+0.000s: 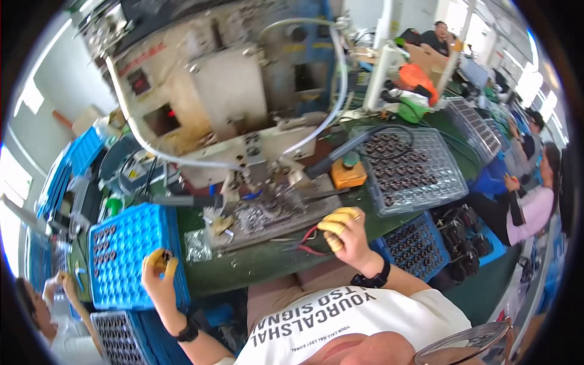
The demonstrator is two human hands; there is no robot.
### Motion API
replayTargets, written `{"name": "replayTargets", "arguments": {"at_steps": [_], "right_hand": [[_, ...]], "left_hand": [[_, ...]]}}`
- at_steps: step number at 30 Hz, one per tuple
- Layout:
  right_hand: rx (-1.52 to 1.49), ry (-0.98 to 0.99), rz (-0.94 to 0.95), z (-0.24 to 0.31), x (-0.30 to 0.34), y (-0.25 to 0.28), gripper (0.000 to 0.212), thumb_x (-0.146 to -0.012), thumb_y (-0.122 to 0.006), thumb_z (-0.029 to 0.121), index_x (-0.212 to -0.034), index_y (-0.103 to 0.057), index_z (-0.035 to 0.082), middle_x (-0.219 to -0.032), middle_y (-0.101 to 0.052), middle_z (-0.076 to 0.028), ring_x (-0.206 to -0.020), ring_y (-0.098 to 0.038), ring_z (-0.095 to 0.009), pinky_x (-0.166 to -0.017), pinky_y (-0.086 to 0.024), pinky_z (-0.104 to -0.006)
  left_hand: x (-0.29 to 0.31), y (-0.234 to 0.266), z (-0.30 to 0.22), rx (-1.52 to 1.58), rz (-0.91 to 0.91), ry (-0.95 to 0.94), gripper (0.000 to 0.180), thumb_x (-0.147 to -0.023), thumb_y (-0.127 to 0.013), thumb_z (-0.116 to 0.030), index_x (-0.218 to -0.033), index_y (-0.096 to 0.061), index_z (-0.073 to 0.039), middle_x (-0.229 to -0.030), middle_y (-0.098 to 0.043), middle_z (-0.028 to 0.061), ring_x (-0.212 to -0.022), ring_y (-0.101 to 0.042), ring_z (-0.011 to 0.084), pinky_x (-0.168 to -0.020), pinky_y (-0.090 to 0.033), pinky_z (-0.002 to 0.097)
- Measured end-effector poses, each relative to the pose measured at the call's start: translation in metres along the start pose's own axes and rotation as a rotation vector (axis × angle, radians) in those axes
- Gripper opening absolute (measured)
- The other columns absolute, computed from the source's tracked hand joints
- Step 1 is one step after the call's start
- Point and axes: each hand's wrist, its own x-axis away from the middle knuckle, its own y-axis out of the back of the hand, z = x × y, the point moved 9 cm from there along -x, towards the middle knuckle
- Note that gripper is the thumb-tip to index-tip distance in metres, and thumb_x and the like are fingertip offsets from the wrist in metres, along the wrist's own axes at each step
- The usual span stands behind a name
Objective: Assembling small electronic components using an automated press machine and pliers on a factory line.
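My left hand, with yellow covers on its fingertips, pinches a small dark round part over the right edge of a blue tray. Several similar dark parts fill the tray's left columns; its other pockets are bare. My right hand, also in yellow finger covers, is curled closed above the bench's front edge. Whatever its fingers hold is hidden. Beside it on the green bench lie red-handled pliers, their handles spread; I cannot tell if the fingers touch them. A metal fixture strewn with small metal bits stands ahead.
A large worn machine with pale hoses rises behind the fixture. To the right are an orange box with a green button, a clear tray of dark parts and a lower blue tray. Other people sit at both sides.
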Motion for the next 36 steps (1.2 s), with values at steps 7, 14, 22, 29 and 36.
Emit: {"name": "replayTargets", "arguments": {"at_steps": [7,14,22,29,36], "right_hand": [[0.054,-0.011,0.010,0.003,0.006,0.006,0.020,-0.080,-0.070,0.016,-0.100,-0.068,0.016,-0.101,-0.062,0.002,-0.099,-0.058,-0.020,-0.095,-0.036,-0.0432],[0.074,-0.007,0.027,0.001,0.005,0.002,0.020,-0.080,-0.070,0.016,-0.100,-0.068,0.016,-0.100,-0.062,0.002,-0.100,-0.058,-0.021,-0.095,-0.036,-0.0435],[0.081,0.011,0.018,0.003,0.006,0.003,0.019,-0.080,-0.070,0.017,-0.099,-0.068,0.016,-0.100,-0.062,0.001,-0.098,-0.058,-0.021,-0.095,-0.037,-0.0431],[0.078,0.003,0.023,0.004,0.007,-0.002,0.019,-0.080,-0.070,0.016,-0.099,-0.068,0.016,-0.100,-0.063,0.001,-0.098,-0.058,-0.021,-0.095,-0.037,-0.0441],[-0.029,-0.057,-0.058,-0.002,-0.008,0.012,0.019,-0.079,-0.069,0.010,-0.098,-0.069,0.012,-0.098,-0.065,-0.003,-0.097,-0.058,-0.026,-0.092,-0.038,-0.0402]], "left_hand": [[-0.006,-0.010,-0.019,-0.005,0.015,-0.073,0.031,-0.075,-0.076,0.002,-0.105,-0.066,0.000,-0.091,-0.055,0.0022,-0.074,-0.056,0.0095,-0.066,-0.046,0.0219],[-0.006,-0.012,-0.019,-0.056,0.031,-0.090,0.031,-0.073,-0.077,0.001,-0.102,-0.067,0.000,-0.087,-0.055,0.0024,-0.068,-0.055,0.0100,-0.062,-0.044,0.0223],[-0.004,-0.015,-0.038,-0.126,0.012,-0.149,0.032,-0.069,-0.078,0.000,-0.098,-0.067,-0.001,-0.086,-0.055,0.0039,-0.070,-0.054,0.0128,-0.061,-0.043,0.0243],[-0.001,-0.011,-0.035,-0.191,0.023,-0.092,0.031,-0.067,-0.079,-0.001,-0.095,-0.066,-0.002,-0.087,-0.055,0.0043,-0.071,-0.053,0.0142,-0.063,-0.042,0.0258],[-0.002,-0.012,-0.048,-0.230,-0.015,-0.159,0.031,-0.065,-0.080,-0.002,-0.093,-0.066,-0.004,-0.090,-0.058,0.0049,-0.072,-0.054,0.0156,-0.063,-0.042,0.0271]]}}
